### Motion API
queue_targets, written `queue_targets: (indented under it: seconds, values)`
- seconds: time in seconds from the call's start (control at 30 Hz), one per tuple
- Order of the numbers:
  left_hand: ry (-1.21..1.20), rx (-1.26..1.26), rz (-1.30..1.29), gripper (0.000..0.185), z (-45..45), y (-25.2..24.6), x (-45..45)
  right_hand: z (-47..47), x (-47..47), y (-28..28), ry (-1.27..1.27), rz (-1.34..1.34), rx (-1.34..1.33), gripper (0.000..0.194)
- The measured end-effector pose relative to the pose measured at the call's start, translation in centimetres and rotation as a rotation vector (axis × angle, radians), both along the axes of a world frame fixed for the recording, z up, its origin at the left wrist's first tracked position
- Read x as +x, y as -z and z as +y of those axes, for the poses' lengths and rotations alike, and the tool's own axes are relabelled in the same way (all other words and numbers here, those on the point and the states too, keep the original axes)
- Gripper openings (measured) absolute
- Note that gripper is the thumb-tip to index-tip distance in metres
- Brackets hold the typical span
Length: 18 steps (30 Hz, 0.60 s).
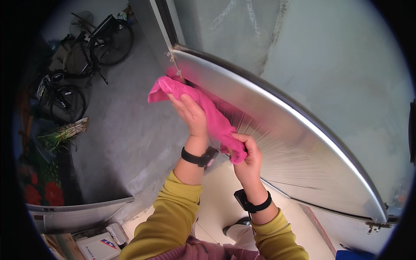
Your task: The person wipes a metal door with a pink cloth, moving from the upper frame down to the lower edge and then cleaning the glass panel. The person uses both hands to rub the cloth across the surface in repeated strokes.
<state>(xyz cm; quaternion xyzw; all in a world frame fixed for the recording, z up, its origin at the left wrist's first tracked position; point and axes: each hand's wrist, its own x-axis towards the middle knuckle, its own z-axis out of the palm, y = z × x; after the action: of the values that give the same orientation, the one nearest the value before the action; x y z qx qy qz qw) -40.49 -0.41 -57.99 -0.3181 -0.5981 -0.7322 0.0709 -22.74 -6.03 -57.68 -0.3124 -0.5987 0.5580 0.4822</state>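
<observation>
A pink cloth (213, 117) stretches between my two hands in front of a door's brushed-metal lower panel (279, 130). My left hand (191, 113) holds its upper part, with some fingertips hidden behind the fabric. The far end folds over and hangs loose beyond those fingers. My right hand (248, 152) grips the bunched lower end between thumb and fingers. A pink reflection shows on the metal; whether the cloth touches the panel I cannot tell. Above the panel, a shiny metal rail (260, 89) borders a glass pane (325, 65).
Bicycles (94, 48) stand on the grey floor (130, 120) at the upper left. A bundle of green stalks (66, 131) lies near them. A white box (97, 247) sits at the lower left. Door bolts (377, 227) stick out at the lower right, near blue fabric (354, 255).
</observation>
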Motion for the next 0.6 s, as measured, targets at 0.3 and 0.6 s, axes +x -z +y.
queue_targets:
  seconds: [0.3, 0.6]
  values:
    - [0.221, 0.145, 0.208, 0.065, 0.6, 14.6, 5.8, -2.1, 5.3, 14.8, 0.178, -0.062, 0.306, 0.039]
    - [0.255, 0.120, 0.589, 0.061, -1.4, 9.4, 5.4, -1.5, 8.2, 3.4, 0.404, -0.033, 0.702, 0.035]
